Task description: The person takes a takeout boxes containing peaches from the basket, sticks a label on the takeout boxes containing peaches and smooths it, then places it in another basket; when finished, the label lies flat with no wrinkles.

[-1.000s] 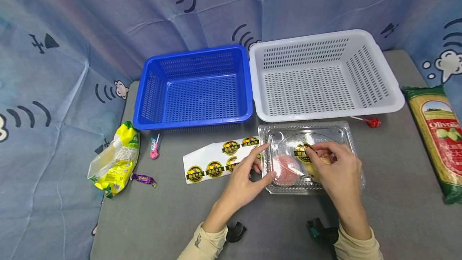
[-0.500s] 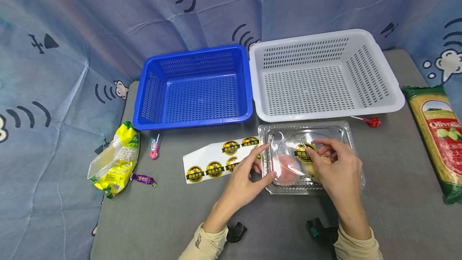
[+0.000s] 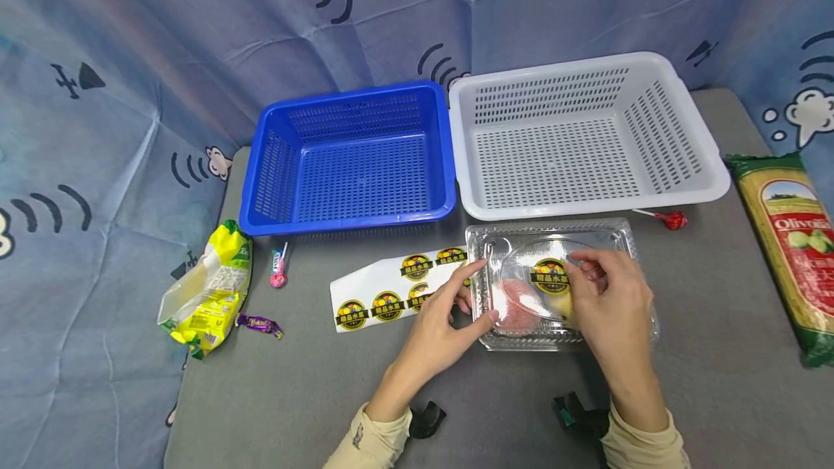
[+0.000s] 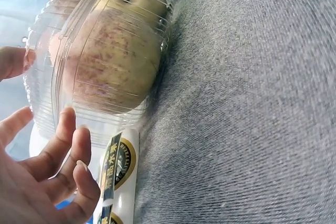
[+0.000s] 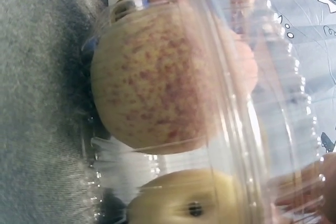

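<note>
In the head view, a clear rectangular plastic container with a ribbed lid (image 3: 547,231) lies on the grey cloth-covered table (image 3: 313,396), just in front of the white perforated plastic basket (image 3: 593,208), with a large pinkish round fruit (image 3: 519,306) and a smaller pale-yellow round fruit (image 3: 562,306) inside it. The left hand (image 3: 433,324) rests at the container's left end, fingers released and spread, index fingertip and thumb touching the edge. The round black-and-gold sticker (image 3: 549,277) sits on the lid, and the right hand (image 3: 612,302) is just right of it, fingers bent and thumb near the index finger; whether they grasp anything I cannot tell. Left of the container, a white paper sheet of matching round labels (image 3: 368,277) runs partly behind the left hand, in front of the blue perforated plastic basket (image 3: 345,226). In the left wrist view, the left fingers are loosely bent beside the clear wall, the larger fruit is red-speckled, and the sheet lies beneath the fingertips. In the right wrist view, both fruits show through the plastic side by side, the right fingers being too blurred to read
</note>
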`<move>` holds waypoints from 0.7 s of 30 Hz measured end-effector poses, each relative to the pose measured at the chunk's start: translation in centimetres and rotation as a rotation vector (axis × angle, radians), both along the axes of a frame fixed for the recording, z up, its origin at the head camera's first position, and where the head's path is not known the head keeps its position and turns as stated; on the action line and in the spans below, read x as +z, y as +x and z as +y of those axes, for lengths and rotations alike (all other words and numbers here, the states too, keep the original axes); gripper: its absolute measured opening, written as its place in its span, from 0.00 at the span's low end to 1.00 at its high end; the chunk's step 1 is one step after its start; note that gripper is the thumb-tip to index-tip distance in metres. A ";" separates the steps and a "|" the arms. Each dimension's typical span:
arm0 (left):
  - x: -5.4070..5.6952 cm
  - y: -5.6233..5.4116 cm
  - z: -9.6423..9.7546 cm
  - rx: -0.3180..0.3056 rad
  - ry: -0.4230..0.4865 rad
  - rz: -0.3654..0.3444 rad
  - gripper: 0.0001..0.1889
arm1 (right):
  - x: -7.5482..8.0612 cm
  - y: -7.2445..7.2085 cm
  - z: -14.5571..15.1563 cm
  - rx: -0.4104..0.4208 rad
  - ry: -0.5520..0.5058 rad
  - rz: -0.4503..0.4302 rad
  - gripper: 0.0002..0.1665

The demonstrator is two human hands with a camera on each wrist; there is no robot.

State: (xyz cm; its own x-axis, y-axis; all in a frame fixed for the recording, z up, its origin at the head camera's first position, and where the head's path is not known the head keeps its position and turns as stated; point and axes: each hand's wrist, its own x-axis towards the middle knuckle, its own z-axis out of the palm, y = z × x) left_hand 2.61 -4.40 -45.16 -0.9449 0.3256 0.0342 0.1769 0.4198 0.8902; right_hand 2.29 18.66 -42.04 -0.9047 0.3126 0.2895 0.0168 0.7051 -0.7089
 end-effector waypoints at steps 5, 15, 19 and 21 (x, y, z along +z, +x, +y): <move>0.0 0.0 0.0 0.000 -0.004 -0.002 0.35 | 0.0 0.0 -0.1 0.078 0.087 -0.081 0.32; 0.1 0.1 0.0 0.005 -0.004 -0.008 0.35 | 0.1 -0.4 -0.5 0.071 0.186 -0.170 0.43; 0.0 0.0 0.0 0.004 -0.001 -0.013 0.36 | 0.1 -0.7 -0.7 0.040 0.184 -0.171 0.41; 0.0 0.0 0.0 0.004 0.004 -0.016 0.36 | 0.1 -0.8 -0.8 0.026 0.179 -0.183 0.39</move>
